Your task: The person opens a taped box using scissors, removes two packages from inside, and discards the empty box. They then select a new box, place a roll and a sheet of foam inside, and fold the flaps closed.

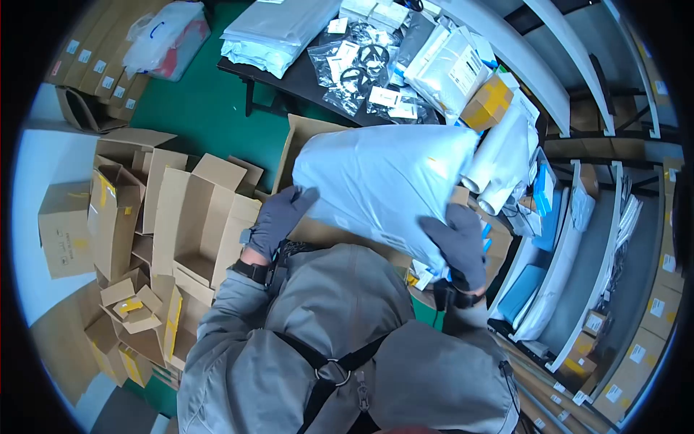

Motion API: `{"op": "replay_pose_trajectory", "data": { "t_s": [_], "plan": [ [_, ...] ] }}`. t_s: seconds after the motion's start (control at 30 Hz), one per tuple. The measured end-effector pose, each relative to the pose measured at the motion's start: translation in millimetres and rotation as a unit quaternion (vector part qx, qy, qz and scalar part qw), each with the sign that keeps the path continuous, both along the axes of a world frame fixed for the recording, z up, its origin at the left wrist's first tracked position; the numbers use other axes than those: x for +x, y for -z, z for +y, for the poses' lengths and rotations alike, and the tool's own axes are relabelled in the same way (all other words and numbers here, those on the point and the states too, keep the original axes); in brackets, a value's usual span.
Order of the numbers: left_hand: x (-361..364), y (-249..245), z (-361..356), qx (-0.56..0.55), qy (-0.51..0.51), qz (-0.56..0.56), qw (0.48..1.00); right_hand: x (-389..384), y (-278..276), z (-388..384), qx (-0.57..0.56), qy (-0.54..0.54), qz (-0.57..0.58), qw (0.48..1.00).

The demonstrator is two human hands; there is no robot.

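A large, puffy white plastic mailing bag (383, 177) spans the space in front of my body. My left hand (283, 217), in a dark grey glove, grips its lower left corner. At the opposite end, my right hand (461, 242), gloved alike, holds the lower right edge with the thumb across the front. The undersides of both grips are hidden by the bag. Behind and below the bag an open cardboard box (307, 134) shows in part, with small packets near my right wrist.
Open cardboard boxes (206, 228) crowd the left side. A dark table (278, 94) at the back bears bagged cables (361, 69), white parcels (455, 69) and a taped carton (488, 103). Shelves (578, 253) with rolls and boxes line the right. The floor (238, 137) is green.
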State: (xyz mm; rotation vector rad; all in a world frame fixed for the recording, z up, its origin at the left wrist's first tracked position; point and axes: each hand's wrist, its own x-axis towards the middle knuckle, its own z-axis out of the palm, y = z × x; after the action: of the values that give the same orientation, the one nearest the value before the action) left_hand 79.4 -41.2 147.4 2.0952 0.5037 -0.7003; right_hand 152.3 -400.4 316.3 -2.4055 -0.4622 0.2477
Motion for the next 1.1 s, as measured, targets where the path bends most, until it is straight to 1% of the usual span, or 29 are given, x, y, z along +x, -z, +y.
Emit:
{"op": "replay_pose_trajectory", "data": {
  "t_s": [0.07,0.1,0.13,0.17,0.2,0.23,0.27,0.33,0.37,0.4,0.43,0.47,0.5,0.53,0.57,0.6,0.63,0.67,0.77,0.8,0.83,0.87,0.9,0.93,0.97,1.0,1.03,1.07,1.1],
  "plan": [
    [7,-3,-1,-0.112,-0.085,-0.079,0.987,-7,-21,-19,0.080,-0.065,-0.077,0.992],
    [8,0,1,-0.109,-0.090,-0.085,0.986,-12,-37,-22,0.143,-0.056,-0.067,0.986],
    [9,7,2,-0.190,-0.131,-0.081,0.970,-17,-54,-24,0.205,-0.044,-0.056,0.976],
    [10,18,2,-0.270,-0.168,-0.075,0.945,-20,-61,-29,0.206,-0.046,-0.061,0.976],
    [12,31,1,-0.350,-0.200,-0.069,0.913,-23,-68,-37,0.298,-0.024,-0.012,0.954],
    [15,44,0,-0.428,-0.229,-0.060,0.872,-27,-73,-48,0.385,-0.001,0.036,0.922],
    [18,55,-3,-0.503,-0.255,-0.049,0.824,-30,-62,-74,0.384,-0.001,0.030,0.923],
    [29,65,-9,-0.641,-0.298,-0.024,0.707,-30,-4,-148,0.415,0.076,0.120,0.899],
    [35,56,-11,-0.643,-0.292,-0.026,0.707,-29,10,-166,0.429,0.113,0.166,0.881],
    [39,36,-13,-0.621,-0.301,-0.022,0.723,-30,12,-156,0.430,0.114,0.161,0.881],
    [42,16,-15,-0.598,-0.311,-0.019,0.738,-30,15,-129,0.332,0.149,0.016,0.931],
    [43,6,-15,-0.573,-0.322,-0.017,0.753,-30,18,-102,0.223,0.179,-0.129,0.949],
    [42,7,-14,-0.572,-0.319,-0.017,0.755,-29,20,-88,0.107,0.206,-0.268,0.935],
    [39,9,-13,-0.576,-0.312,-0.024,0.755,-27,24,-89,0.108,0.208,-0.269,0.934],
    [37,11,-11,-0.579,-0.303,-0.030,0.756,-24,32,-93,0.094,0.185,-0.179,0.962],
    [37,12,-9,-0.583,-0.294,-0.035,0.757,-21,40,-98,0.080,0.160,-0.088,0.980],
    [36,2,-8,-0.582,-0.288,-0.033,0.760,-18,43,-97,0.065,0.135,0.004,0.989],
    [33,-9,-5,-0.573,-0.295,-0.024,0.764,-17,46,-96,0.066,0.141,0.004,0.988],
    [30,-39,5,-0.557,-0.307,-0.005,0.772,0,51,-88,0.206,0.119,0.127,0.963],
    [30,-46,12,-0.532,-0.305,-0.021,0.789,5,53,-85,0.206,0.123,0.127,0.962],
    [31,-51,20,-0.507,-0.303,-0.036,0.806,8,56,-82,0.323,0.175,0.223,0.903],
    [33,-52,27,-0.481,-0.300,-0.051,0.822,11,58,-78,0.430,0.223,0.312,0.817],
    [37,-50,36,-0.480,-0.298,-0.048,0.824,15,60,-73,0.526,0.264,0.391,0.708],
    [43,-48,47,-0.477,-0.297,-0.051,0.826,21,62,-66,0.527,0.268,0.391,0.705],
    [50,-48,56,-0.474,-0.295,-0.055,0.828,30,63,-57,0.417,0.234,0.354,0.804],
    [55,-48,62,-0.471,-0.294,-0.060,0.830,43,62,-48,0.296,0.193,0.308,0.883],
    [58,-48,66,-0.471,-0.293,-0.059,0.830,57,62,-40,0.167,0.147,0.254,0.941],
    [62,-54,66,-0.490,-0.300,-0.041,0.817,72,59,-33,0.168,0.147,0.254,0.941],
    [67,-60,66,-0.509,-0.307,-0.023,0.804,88,54,-25,0.199,0.170,0.276,0.925]
  ]
}}
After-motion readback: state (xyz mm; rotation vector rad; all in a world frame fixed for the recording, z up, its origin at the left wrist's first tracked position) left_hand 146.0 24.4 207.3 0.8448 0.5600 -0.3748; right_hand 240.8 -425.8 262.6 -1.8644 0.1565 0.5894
